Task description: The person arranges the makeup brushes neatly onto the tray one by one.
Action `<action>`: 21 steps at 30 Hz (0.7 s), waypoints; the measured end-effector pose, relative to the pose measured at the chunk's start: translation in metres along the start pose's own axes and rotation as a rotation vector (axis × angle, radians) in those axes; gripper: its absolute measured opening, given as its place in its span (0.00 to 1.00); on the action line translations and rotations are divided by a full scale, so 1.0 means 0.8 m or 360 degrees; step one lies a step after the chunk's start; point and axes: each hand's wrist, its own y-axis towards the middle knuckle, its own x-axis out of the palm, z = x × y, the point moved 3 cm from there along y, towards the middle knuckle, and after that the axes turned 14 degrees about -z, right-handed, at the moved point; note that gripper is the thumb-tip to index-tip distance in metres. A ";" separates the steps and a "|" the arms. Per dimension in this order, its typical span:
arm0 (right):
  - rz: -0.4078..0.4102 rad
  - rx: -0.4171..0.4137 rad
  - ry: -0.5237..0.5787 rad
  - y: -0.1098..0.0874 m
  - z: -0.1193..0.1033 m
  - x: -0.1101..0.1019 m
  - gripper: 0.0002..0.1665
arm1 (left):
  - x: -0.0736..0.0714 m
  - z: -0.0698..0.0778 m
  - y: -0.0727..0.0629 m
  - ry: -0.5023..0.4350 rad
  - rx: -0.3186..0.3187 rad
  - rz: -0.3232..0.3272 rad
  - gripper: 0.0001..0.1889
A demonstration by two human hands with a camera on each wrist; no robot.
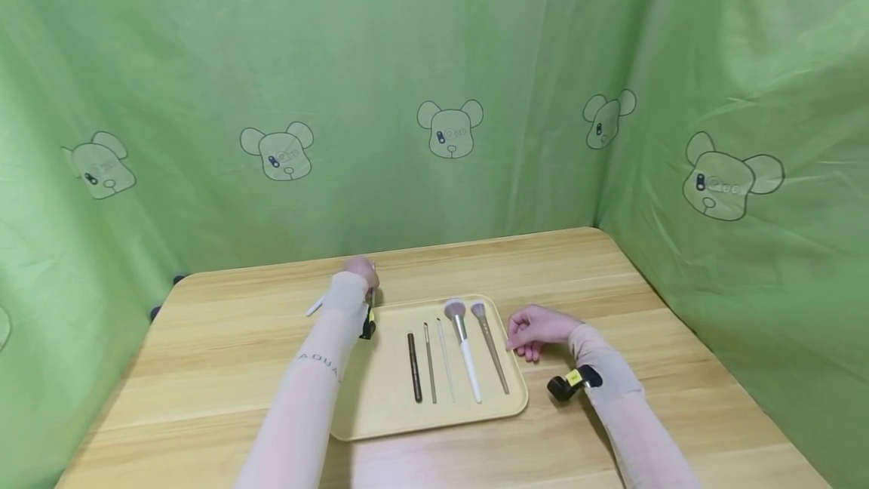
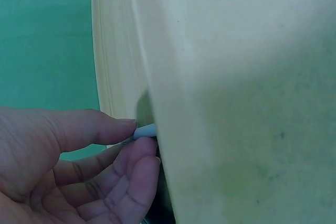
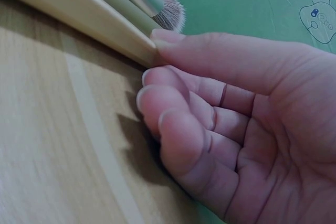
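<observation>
A cream tray (image 1: 376,398) lies on the wooden table, with several makeup brushes in a row on its right half. They include a dark slim one (image 1: 414,368), a fluffy one with a white handle (image 1: 468,364) and one with an olive handle (image 1: 494,349). Beyond the tray's far left corner, my left hand (image 1: 362,270) pinches a slim white-ended stick (image 2: 146,130) between thumb and fingers; the tray hides the rest of it. My right hand (image 1: 539,327) grips the tray's right rim (image 3: 105,22), thumb on top and fingers curled beside it.
A thin white stick (image 1: 315,306) lies on the table (image 1: 224,353), left of the tray and partly behind my left forearm. Green curtains (image 1: 366,59) printed with bear heads hang behind the table and along its right side.
</observation>
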 end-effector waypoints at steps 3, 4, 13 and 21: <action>-0.0001 -0.0002 -0.0005 0.000 0.000 0.000 0.09 | 0.001 0.001 -0.002 -0.0004 -0.0012 0.0008 0.07; -0.0002 -0.0004 -0.0007 0.000 0.000 0.000 0.09 | 0.001 0.001 -0.003 -0.0012 -0.0016 0.0007 0.06; -0.0005 -0.0001 -0.0030 -0.001 0.001 0.000 0.09 | 0.003 0.001 0.008 -0.0011 0.0010 -0.0008 0.05; 0.0002 0.0002 -0.0021 -0.001 0.001 0.000 0.09 | 0.001 0.002 0.005 -0.0191 0.0008 -0.0017 0.05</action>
